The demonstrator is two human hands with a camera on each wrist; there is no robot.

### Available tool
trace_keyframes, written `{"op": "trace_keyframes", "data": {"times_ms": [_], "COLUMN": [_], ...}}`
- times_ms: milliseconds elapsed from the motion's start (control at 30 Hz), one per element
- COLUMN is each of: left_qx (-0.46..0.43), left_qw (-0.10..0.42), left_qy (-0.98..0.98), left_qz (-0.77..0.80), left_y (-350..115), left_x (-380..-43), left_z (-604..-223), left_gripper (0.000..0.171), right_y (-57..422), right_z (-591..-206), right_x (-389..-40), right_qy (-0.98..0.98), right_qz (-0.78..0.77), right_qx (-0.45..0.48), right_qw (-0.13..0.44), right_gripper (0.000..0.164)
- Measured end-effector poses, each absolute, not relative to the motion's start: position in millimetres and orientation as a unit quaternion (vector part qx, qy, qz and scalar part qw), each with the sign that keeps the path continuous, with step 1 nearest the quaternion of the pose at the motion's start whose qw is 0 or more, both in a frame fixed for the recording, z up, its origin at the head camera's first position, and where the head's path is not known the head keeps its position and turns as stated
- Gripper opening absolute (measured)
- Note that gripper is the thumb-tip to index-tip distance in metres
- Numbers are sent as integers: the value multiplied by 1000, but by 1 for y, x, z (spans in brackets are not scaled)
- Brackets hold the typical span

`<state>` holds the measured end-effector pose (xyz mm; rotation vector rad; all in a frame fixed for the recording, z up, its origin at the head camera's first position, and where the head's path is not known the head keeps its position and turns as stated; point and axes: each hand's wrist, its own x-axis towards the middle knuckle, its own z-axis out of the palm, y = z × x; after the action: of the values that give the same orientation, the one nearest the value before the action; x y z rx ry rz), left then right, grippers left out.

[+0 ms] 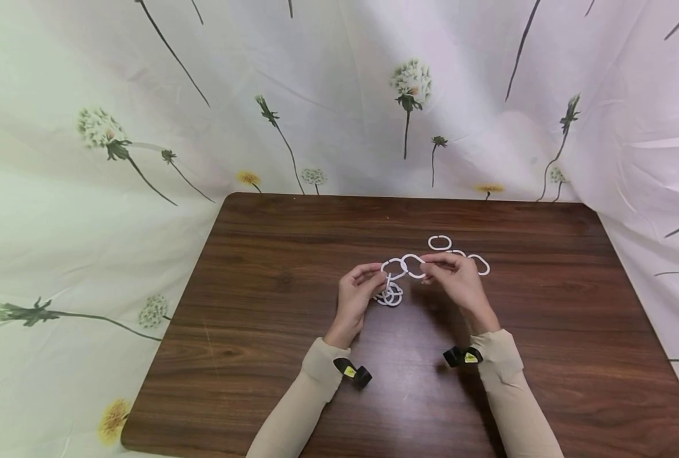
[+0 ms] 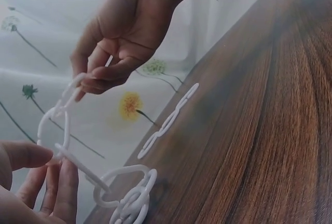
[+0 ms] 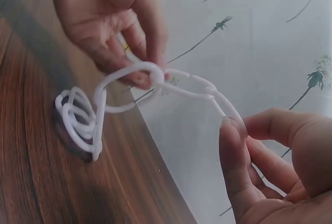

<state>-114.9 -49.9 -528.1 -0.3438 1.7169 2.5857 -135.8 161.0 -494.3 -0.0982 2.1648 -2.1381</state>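
Observation:
My left hand (image 1: pixel 355 294) pinches a white plastic oval link (image 1: pixel 395 278) between thumb and fingers. Hooked through it is another white link (image 1: pixel 412 256), whose far end my right hand (image 1: pixel 458 284) pinches. The two joined links stretch between my hands, above the table. From the left hand's link a chain of linked ovals (image 3: pixel 98 123) runs down, ending in a small heap (image 3: pixel 78 115) on the wood. My fingertips cover part of each pinched link.
Beyond my right hand, a white link (image 1: pixel 439 237) lies on the brown wooden table (image 1: pixel 271 280), with another link (image 1: pixel 479 257) nearer the hand and one partly hidden behind the fingers. A flower-printed cloth (image 1: pixel 345 127) hangs behind the table.

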Motion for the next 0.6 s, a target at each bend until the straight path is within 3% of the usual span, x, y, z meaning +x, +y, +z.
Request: {"op": "trace_keyframes", "data": {"times_ms": [600], "left_qx": [-92], "left_qw": [12], "left_qy": [526], "left_qz": [845], "left_y": [-52], "left_x": [-115], "left_z": [-533], "left_gripper": [27], "right_y": [159], "right_z": [-491], "right_x": [-133], "right_qy": [681], "right_qz": [-728], "right_qx": [-14], "right_qw": [78], "right_gripper": [34]}}
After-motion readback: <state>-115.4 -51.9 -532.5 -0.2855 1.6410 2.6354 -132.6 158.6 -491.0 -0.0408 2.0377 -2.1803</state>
